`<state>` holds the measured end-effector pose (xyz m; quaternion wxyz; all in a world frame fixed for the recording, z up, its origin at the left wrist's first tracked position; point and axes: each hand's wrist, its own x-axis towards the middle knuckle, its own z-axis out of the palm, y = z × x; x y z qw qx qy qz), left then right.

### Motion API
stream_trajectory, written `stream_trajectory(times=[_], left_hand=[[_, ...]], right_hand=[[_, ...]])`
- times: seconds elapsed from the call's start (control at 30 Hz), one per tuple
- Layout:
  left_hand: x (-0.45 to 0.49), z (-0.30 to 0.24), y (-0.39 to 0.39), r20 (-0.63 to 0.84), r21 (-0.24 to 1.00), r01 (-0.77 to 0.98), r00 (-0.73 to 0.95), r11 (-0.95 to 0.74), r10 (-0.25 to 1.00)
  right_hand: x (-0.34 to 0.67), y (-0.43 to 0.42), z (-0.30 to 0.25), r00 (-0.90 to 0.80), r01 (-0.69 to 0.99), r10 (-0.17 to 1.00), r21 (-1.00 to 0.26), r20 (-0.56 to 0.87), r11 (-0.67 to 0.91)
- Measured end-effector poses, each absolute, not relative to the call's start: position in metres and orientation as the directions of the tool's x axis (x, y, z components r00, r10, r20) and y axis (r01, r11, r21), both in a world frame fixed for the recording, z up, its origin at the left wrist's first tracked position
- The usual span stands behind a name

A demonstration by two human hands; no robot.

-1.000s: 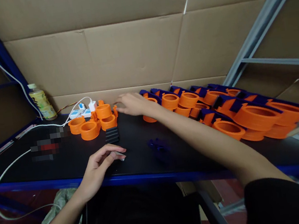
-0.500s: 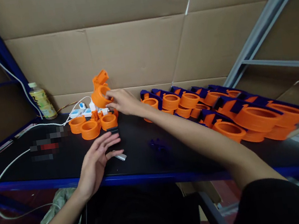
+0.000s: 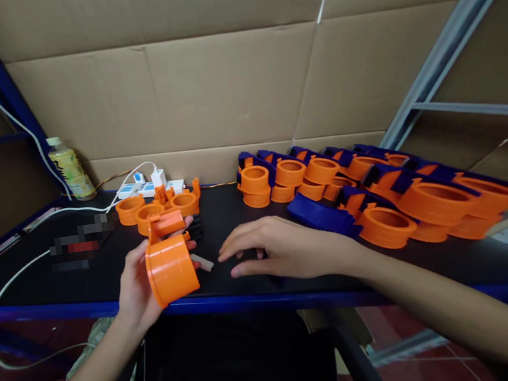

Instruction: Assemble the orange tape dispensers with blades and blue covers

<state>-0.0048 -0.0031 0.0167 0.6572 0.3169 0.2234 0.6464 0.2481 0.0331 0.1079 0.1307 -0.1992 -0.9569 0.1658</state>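
Note:
My left hand [image 3: 136, 286] grips an orange tape dispenser body [image 3: 173, 270], a plastic ring with a bracket on top, just above the table's front edge. Its fingers wrap behind the ring and partly show past its right side. To the right, my right hand [image 3: 267, 252] hovers over the black tabletop with fingers loosely stretched and nothing in them. Between the hands lies a small light-grey strip [image 3: 203, 262]. Some dark ridged pieces [image 3: 195, 227] sit just behind it. Further back stand several more orange dispenser bodies [image 3: 151, 219].
Stacked orange rings with dark-blue parts [image 3: 387, 225] fill the right side. A dark-blue piece [image 3: 321, 214] lies before them. At the back left are a white power strip [image 3: 173, 187], a white cable [image 3: 68, 211] and a drink bottle [image 3: 72, 172]. Cardboard [image 3: 239, 85] lines the back.
The orange tape dispenser body has come forward and down from the back, passing from my right hand to my left. My right hand has let go and drawn back to the right.

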Motion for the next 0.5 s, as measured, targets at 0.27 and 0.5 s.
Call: stream_trajectory(times=[0.27,0.5], left_hand=[[-0.007,0.020,0.003,0.119,0.642,-0.764,0.018,-0.063,0.993],[-0.003,0.023,0.001,0.109,0.658,-0.752,0.039,-0.043,0.993]], right_hand=[[0.284,0.025,0.078,-0.680,0.733,0.698,0.210,0.226,0.647],[0.275,0.035,0.035,-0.621,0.783,0.745,0.201,0.241,0.588]])
